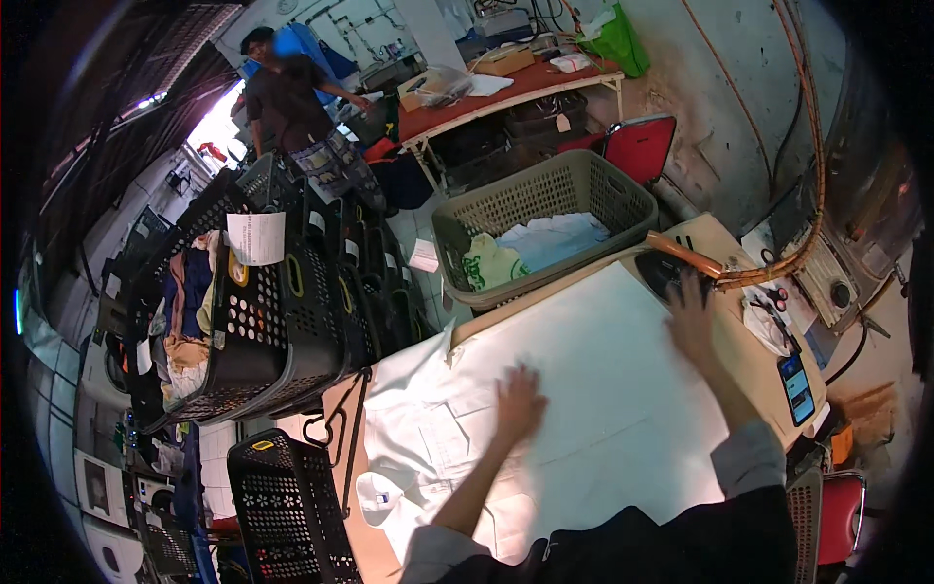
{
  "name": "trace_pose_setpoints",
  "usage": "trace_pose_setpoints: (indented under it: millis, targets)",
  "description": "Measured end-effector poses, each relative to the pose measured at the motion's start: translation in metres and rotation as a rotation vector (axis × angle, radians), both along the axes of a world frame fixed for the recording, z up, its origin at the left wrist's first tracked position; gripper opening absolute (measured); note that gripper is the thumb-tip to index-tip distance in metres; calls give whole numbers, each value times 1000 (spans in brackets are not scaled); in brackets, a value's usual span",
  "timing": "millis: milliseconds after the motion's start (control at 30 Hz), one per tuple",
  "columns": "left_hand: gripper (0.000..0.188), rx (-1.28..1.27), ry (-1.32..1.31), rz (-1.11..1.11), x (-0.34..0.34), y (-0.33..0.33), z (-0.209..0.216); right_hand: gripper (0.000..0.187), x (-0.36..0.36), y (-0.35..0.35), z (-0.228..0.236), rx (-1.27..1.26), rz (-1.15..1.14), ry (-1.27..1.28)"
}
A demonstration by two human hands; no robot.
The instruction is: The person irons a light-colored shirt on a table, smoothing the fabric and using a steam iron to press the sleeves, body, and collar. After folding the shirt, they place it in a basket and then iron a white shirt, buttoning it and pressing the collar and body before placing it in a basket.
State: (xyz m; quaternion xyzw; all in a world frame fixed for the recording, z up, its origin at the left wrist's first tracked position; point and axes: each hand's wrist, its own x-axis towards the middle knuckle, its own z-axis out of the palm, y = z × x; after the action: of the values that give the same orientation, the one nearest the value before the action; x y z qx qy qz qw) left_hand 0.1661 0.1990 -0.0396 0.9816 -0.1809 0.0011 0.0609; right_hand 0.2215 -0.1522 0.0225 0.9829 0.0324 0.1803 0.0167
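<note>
A white collared shirt (448, 438) lies spread over the tan-edged worktable, its collar at the near left and a chest pocket facing up. Over the middle of the white cloth is my left hand (520, 404), fingers apart, slightly blurred and holding nothing; whether it touches the cloth I cannot tell. Farther right, my right hand (691, 316) reaches forward with spread, blurred fingers. It is nearest to a dark, flat object (662, 271) at the table's far right, possibly an iron, partly behind the fingers. A thick brown hose bundle (686, 253) runs beside that object.
Beyond the table stands a grey-brown basket (545, 190) with folded clothes. Black perforated baskets (258, 331) crowd the left, near dark hangers (336, 438) at the table edge. A phone (796, 387) and scissors (773, 297) lie right. Another person (292, 107) stands far left.
</note>
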Motion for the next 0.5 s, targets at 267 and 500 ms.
trace_pose_setpoints:
  millis: [267,500]
  targets:
    - [48,160,-116,200,75,124,8,52,97,-78,39,-9,-28,363]
    - [37,621,-175,133,100,156,29,40,127,-107,1,136,67,326]
